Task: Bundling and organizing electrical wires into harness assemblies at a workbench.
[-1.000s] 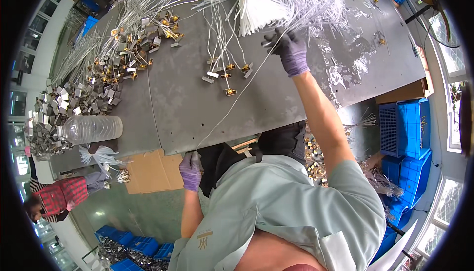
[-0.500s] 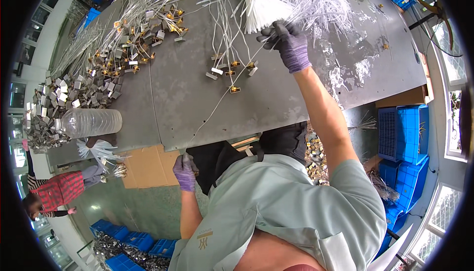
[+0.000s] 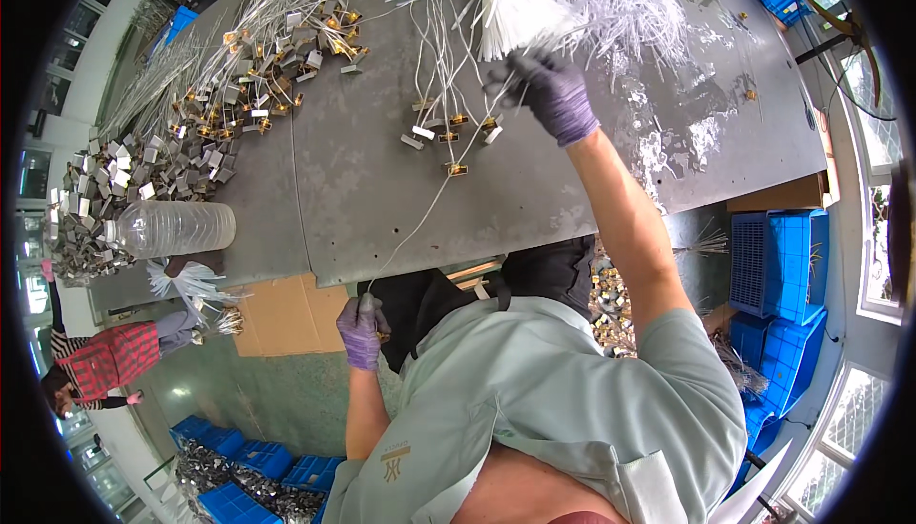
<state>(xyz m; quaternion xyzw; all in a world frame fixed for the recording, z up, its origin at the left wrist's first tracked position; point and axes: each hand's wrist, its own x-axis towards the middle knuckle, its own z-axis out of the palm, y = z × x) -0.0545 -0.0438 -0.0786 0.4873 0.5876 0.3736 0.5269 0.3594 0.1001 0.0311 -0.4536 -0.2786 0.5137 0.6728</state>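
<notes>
My left hand point(image 3: 361, 331), in a purple glove with grey fingers, is pinched on a thin wire point(image 3: 412, 231) near the front edge of the table. A small yellowish bit shows beside its palm. The wire rises to a brass-coloured clip point(image 3: 458, 170) among several small metal blocks point(image 3: 423, 132) on strands. My right hand point(image 3: 546, 94), gloved the same way, is over the table below a fanned bundle of white strands point(image 3: 501, 13). Its fingertips are smeared by motion, and whether they grip a strand cannot be made out. A looser heap of clear strands point(image 3: 625, 13) lies behind it.
Wired metal parts point(image 3: 258, 94) and a pile of metal blocks point(image 3: 134, 176) cover the table's left side, with a clear plastic bottle point(image 3: 181, 229) in front. Blue crates point(image 3: 797, 257) stand at right, others point(image 3: 258, 457) at lower left. A person in red plaid point(image 3: 113, 362) is at far left.
My right hand has shifted slightly left and down, and its fingers are now blurred. The left hand keeps its pinch on the wire almost in place.
</notes>
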